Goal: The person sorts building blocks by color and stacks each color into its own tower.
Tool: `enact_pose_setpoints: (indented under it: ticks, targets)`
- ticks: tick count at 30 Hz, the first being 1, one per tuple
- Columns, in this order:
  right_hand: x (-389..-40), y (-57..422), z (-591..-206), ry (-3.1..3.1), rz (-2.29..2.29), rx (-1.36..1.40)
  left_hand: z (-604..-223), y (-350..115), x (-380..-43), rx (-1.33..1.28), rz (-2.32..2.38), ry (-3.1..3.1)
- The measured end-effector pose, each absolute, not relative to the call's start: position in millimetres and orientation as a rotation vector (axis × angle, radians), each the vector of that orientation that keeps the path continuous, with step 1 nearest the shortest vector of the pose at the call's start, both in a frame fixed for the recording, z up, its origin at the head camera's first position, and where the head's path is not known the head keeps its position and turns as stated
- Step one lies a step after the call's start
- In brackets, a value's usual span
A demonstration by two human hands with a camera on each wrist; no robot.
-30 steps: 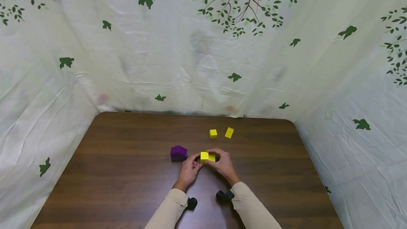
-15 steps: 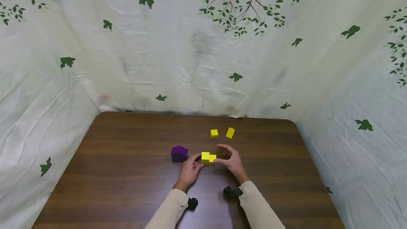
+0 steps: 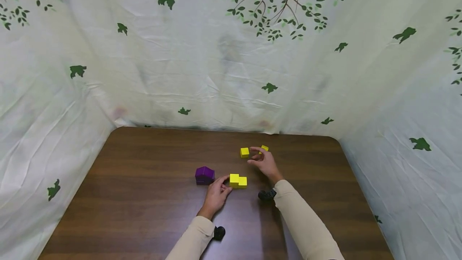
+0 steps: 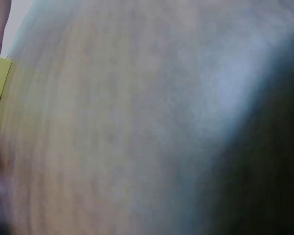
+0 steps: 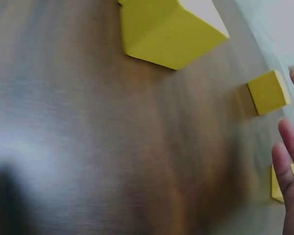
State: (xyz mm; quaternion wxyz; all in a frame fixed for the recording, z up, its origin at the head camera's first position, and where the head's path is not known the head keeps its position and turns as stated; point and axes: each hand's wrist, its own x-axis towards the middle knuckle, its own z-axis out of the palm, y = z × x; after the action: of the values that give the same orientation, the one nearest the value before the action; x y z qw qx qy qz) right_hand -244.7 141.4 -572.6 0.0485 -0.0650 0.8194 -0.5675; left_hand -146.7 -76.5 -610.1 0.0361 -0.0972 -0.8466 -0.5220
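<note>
Yellow block pair [image 3: 238, 180] flat, long axis left-right, beside left hand [image 3: 215, 196]

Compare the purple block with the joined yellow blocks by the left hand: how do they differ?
The purple block has a peaked, house-like top; the yellow pair is flat-topped and stepped. The purple block stands free of the left hand, on its far left side; the yellow pair touches its fingers. Both rest on the table.
</note>
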Motion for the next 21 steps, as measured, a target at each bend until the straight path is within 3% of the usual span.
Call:
enact_pose_setpoints:
  ticks: [13,21]
  targets:
    - [-269.8,125.2,-574.4,2.547,-1.464,-0.069,-611.9,-75.6,-147.7,-0.3,-1.609,-2.631]
    - [-272.1,122.1,-582.1,2.614,-1.459,-0.212,-612.1,-77.1,-146.3,-0.292,-1.602,-2.635]
